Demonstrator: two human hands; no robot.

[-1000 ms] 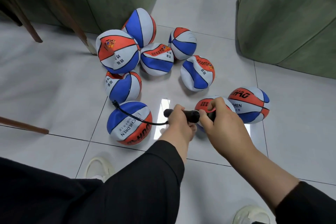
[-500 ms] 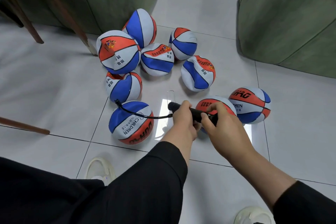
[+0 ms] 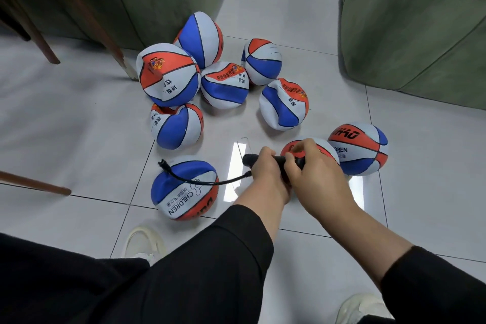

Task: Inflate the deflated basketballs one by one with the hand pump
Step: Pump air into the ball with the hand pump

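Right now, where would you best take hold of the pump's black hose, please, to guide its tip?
Pinch the hose just behind its stiff end fitting, coming from above. That end curls free over the nearest basketball; the other end is hidden behind the left hand.

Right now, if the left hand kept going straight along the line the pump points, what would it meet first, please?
Probably nothing soon: the left hand grips the pump, which points left over bare floor, passing between two basketballs. Depth is hard to judge.

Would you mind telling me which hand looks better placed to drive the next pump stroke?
Probably the right hand: it grips the pump at its handle end, while the left hand grips the barrel by the hose.
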